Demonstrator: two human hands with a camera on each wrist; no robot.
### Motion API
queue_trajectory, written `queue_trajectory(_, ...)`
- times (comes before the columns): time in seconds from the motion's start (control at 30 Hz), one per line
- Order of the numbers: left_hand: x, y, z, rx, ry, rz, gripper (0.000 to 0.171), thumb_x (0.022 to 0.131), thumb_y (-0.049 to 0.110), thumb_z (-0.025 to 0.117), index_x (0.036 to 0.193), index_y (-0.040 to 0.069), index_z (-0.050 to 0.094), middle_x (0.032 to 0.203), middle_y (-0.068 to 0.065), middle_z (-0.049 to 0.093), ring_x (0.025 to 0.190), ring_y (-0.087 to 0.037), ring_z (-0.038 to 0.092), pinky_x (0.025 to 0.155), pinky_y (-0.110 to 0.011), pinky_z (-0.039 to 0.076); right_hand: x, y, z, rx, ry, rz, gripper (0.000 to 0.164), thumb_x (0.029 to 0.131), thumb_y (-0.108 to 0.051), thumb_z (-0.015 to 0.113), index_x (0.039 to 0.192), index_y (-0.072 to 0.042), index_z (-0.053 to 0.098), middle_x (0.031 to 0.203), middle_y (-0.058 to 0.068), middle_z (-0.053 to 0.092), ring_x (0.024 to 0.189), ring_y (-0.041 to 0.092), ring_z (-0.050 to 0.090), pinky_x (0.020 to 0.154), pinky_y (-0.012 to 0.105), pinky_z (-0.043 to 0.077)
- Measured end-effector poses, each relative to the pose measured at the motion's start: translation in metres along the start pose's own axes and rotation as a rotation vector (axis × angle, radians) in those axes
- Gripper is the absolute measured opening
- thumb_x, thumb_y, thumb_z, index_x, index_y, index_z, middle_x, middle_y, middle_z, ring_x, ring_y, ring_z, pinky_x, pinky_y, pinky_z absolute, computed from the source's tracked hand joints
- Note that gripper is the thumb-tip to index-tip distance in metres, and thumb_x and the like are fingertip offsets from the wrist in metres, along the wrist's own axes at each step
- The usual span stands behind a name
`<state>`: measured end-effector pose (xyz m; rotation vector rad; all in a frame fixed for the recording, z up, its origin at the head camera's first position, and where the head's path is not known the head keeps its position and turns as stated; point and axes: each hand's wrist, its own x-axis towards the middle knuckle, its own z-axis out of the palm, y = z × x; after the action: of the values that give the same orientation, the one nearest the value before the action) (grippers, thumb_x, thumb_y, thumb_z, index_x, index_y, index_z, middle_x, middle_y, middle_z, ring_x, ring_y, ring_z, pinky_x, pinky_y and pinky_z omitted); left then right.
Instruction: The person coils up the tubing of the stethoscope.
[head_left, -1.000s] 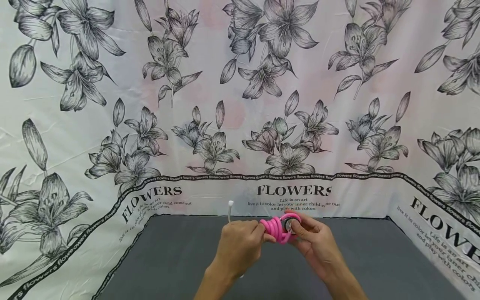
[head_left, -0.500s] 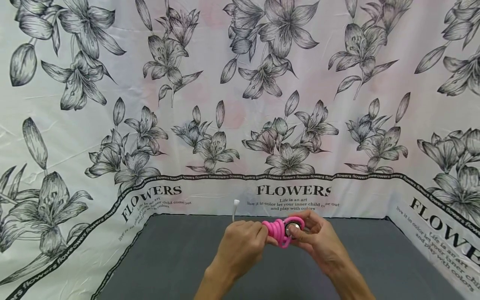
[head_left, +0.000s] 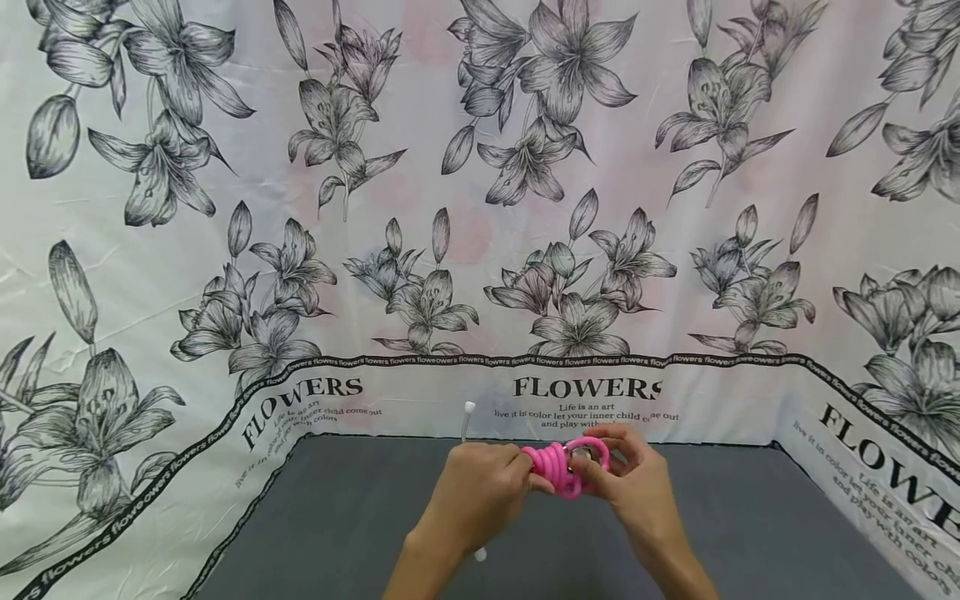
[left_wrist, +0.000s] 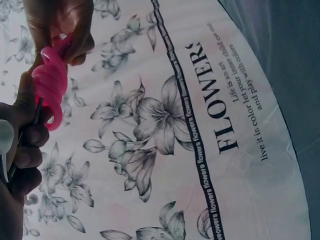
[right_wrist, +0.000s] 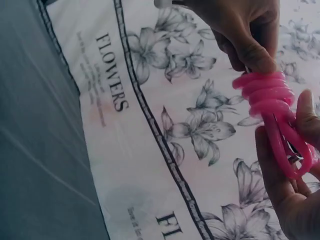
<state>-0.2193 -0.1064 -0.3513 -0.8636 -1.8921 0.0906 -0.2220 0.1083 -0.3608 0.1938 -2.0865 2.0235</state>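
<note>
A stethoscope (head_left: 551, 468) with pink tubing is held up between both hands. Its tubing is wound in tight coils around its own middle. The left hand (head_left: 480, 492) grips the metal ear tubes just beside the coils. One white ear tip (head_left: 468, 407) sticks up above that hand, and the other ear tip (head_left: 481, 553) shows below it. On the other side, the right hand (head_left: 637, 483) pinches the loop end of the tubing between thumb and fingers. There the shiny chest piece (right_wrist: 295, 150) sits inside the pink loop, partly covered by the fingers.
A dark grey tabletop (head_left: 337, 517) lies under the hands. Around its back and sides hangs a white cloth (head_left: 420, 392) printed with black flowers and lettering.
Both hands moved slightly right and stayed close together. The right thumb and fingers shifted on the chest piece and loop, and less of the chest piece's round face shows now.
</note>
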Motion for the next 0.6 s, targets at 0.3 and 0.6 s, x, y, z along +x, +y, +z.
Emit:
queue_trajectory(0.3,-0.009,0.002,0.011,-0.152,-0.111,-0.087,0.036,0.088,0.052,0.075,0.074,0.019,0.068,0.067,0.012,0.064,0.053,0.001,0.052,0.050,-0.011,0.039,0.000,0.000,-0.017,-0.211,-0.023,-0.091,0.028,0.099,-0.019,0.073,0.118,0.001,0.067,0.102,0.006,0.074,0.089,0.001,0.071,0.077,0.022,0.060)
queue_trajectory(0.6,-0.023,0.011,0.063,-0.405,-0.661,-0.205,0.036,0.098,0.051,0.063,0.084,0.018,0.061,0.068,0.014,0.049,0.060,0.001,0.041,0.056,-0.017,0.037,0.004,0.003,-0.032,-0.273,0.032,-0.103,0.029,0.107,-0.023,0.061,0.115,0.004,0.065,0.091,0.006,0.071,0.080,0.005,0.070,0.078,0.022,0.060)
